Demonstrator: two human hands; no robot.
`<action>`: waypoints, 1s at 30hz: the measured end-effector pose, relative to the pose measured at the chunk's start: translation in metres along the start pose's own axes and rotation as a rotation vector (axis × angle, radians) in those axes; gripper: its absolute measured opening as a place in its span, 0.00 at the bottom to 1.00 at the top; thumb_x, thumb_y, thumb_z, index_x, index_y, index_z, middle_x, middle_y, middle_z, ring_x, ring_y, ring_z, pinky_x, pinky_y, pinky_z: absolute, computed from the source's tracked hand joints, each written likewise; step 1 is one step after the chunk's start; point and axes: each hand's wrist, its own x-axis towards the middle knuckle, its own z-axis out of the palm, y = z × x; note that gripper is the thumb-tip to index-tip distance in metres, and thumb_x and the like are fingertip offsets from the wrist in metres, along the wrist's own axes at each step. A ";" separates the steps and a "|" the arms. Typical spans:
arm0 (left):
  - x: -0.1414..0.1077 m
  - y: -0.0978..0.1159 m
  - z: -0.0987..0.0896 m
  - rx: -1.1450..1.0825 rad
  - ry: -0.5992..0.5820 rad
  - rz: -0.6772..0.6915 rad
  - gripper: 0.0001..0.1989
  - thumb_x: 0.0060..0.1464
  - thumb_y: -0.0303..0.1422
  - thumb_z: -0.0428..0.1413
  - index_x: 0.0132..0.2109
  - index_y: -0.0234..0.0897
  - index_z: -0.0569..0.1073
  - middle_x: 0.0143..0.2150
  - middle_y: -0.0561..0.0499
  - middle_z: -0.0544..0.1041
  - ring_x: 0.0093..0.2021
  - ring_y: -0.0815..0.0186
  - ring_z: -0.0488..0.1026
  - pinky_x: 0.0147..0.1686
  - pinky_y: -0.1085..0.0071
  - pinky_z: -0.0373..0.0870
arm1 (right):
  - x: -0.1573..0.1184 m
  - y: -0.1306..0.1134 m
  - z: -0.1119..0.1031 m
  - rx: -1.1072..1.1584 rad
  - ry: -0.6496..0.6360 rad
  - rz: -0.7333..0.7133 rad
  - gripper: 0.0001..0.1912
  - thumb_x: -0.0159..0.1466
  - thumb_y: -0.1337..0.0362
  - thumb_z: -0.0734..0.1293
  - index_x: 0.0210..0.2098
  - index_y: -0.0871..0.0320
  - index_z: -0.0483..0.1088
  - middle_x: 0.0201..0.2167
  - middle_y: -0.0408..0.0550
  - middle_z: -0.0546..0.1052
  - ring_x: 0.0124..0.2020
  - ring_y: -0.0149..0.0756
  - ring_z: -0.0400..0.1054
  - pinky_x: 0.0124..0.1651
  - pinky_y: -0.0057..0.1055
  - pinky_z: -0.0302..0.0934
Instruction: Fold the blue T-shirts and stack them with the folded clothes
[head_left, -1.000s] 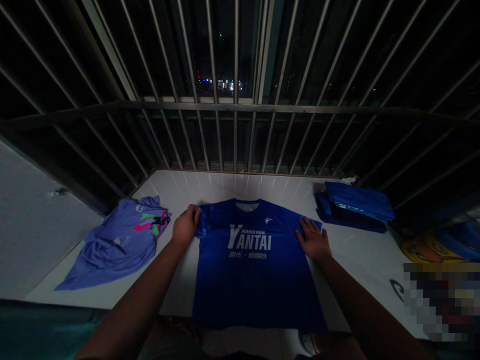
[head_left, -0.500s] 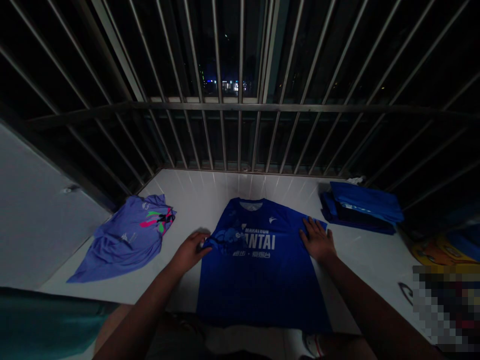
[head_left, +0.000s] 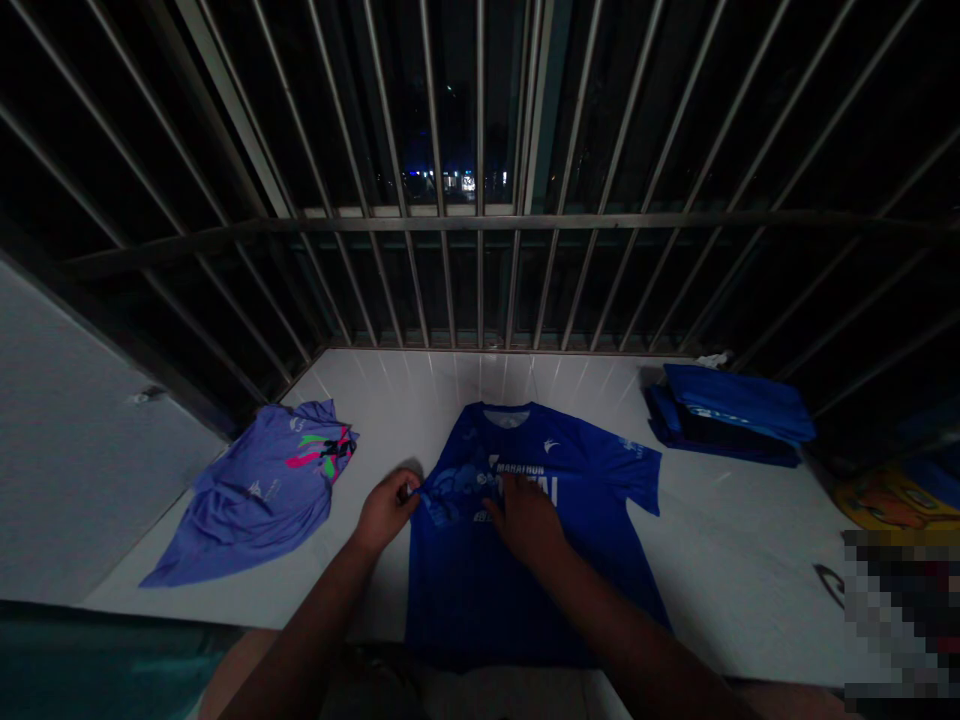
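Note:
A blue T-shirt (head_left: pixel 540 590) with white lettering lies face up on the white ledge (head_left: pixel 720 560), its collar away from me and its right-hand sleeve spread out flat. At its left sleeve, my left hand (head_left: pixel 388 510) is closed, pinching the sleeve edge between thumb and fingers. My right hand (head_left: pixel 525 515) is over the chest print and covers part of the lettering. Its fingers are apart and point toward the left sleeve; whether they press on the cloth I cannot tell.
A rumpled purple shirt (head_left: pixel 262 490) lies to the left. Folded blue clothes (head_left: pixel 735 415) are stacked at the right rear, with a yellow item (head_left: pixel 892 500) nearer the right edge. Metal window bars (head_left: pixel 480 280) rise behind the ledge. A teal surface (head_left: pixel 97 660) is at lower left.
My right hand has moved left from the right-hand sleeve to the middle of the shirt's chest, leaving that sleeve spread out. My left hand stays at the left sleeve.

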 end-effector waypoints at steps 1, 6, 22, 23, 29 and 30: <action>0.001 0.001 -0.001 -0.011 0.003 0.008 0.05 0.56 0.35 0.59 0.40 0.43 0.78 0.33 0.54 0.77 0.30 0.64 0.72 0.34 0.68 0.69 | 0.004 -0.012 0.007 0.011 0.001 0.057 0.26 0.79 0.46 0.62 0.64 0.56 0.75 0.59 0.62 0.81 0.56 0.56 0.79 0.57 0.44 0.72; 0.002 0.006 -0.004 -0.079 -0.025 0.084 0.11 0.57 0.31 0.56 0.43 0.42 0.83 0.40 0.50 0.78 0.31 0.65 0.72 0.35 0.68 0.70 | 0.030 -0.032 0.017 0.126 -0.017 0.116 0.13 0.78 0.60 0.64 0.55 0.59 0.75 0.57 0.64 0.81 0.58 0.53 0.78 0.56 0.42 0.70; 0.001 0.002 -0.001 -0.113 -0.081 0.086 0.15 0.55 0.26 0.59 0.45 0.44 0.86 0.41 0.52 0.79 0.30 0.69 0.71 0.32 0.71 0.68 | 0.083 -0.006 -0.001 0.206 -0.078 0.173 0.18 0.80 0.54 0.64 0.58 0.63 0.74 0.54 0.65 0.84 0.56 0.51 0.80 0.54 0.38 0.67; 0.001 0.003 -0.002 -0.104 -0.080 0.081 0.16 0.54 0.26 0.59 0.46 0.44 0.86 0.40 0.52 0.78 0.30 0.68 0.71 0.32 0.71 0.68 | 0.095 -0.008 -0.002 0.200 -0.065 0.161 0.20 0.80 0.53 0.64 0.58 0.63 0.74 0.56 0.66 0.83 0.58 0.51 0.79 0.56 0.38 0.66; 0.001 0.009 -0.003 -0.089 -0.062 0.065 0.14 0.54 0.25 0.58 0.43 0.43 0.86 0.40 0.51 0.79 0.32 0.67 0.73 0.34 0.70 0.68 | 0.160 -0.021 0.003 0.209 -0.048 0.045 0.12 0.74 0.61 0.73 0.54 0.61 0.77 0.60 0.64 0.81 0.61 0.48 0.76 0.59 0.35 0.65; 0.001 0.009 -0.003 -0.089 -0.058 0.059 0.14 0.54 0.25 0.58 0.42 0.44 0.86 0.40 0.51 0.79 0.32 0.67 0.73 0.34 0.70 0.68 | 0.169 -0.022 0.005 0.221 -0.050 0.026 0.09 0.74 0.63 0.73 0.51 0.60 0.78 0.57 0.62 0.82 0.59 0.46 0.76 0.58 0.35 0.65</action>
